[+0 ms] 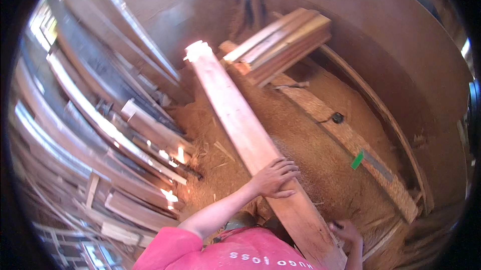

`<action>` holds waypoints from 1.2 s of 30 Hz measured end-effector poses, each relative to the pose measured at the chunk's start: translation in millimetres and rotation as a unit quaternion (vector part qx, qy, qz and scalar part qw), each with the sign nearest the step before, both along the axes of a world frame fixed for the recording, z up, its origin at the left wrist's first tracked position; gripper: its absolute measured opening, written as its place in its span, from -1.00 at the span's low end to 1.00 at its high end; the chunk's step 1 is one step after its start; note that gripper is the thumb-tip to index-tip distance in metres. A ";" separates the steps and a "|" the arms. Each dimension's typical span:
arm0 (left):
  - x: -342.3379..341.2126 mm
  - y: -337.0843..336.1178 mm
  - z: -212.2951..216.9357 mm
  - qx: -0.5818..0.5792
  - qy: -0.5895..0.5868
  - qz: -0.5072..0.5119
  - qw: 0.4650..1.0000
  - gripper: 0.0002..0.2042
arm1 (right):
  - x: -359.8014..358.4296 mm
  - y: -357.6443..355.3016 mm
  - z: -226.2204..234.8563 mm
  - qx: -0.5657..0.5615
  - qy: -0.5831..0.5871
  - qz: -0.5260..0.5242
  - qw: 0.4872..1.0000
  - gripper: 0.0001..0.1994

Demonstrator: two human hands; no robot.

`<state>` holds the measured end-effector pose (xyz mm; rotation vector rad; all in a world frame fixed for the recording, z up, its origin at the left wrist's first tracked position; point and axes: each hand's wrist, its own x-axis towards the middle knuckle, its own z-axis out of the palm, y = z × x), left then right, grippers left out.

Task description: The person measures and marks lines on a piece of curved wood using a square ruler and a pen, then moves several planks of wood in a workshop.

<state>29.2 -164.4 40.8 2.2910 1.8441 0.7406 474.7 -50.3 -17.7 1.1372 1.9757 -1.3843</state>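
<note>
A long, pale reddish wooden plank [245, 124] slants across the middle, from the far upper left toward my body at the lower right. My left hand [274, 177] lies across its broad face, fingers stretched to the right edge and thumb apart. Beside the plank's near end, my right hand [349, 233] has its fingers curled around a small dark object [339, 225] whose kind I cannot make out. The plank hides part of that hand's surroundings. Bright light washes out the plank's far end.
A stack of short boards [283, 44] sits beyond the plank, over a long, sawdust-covered board [330, 117] bearing a black round thing [337, 117] and a green piece [357, 160]. Sawdust [220, 170] covers the ground. Timber lengths [95, 114] crowd the left; a curved brown wall [401, 59] stands right.
</note>
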 end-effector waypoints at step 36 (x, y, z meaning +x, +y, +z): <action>57.9 -116.2 -47.9 -0.078 -0.603 0.411 0.680 -0.52 | 4.6 -97.4 95.3 0.051 -0.112 0.024 0.992 0.04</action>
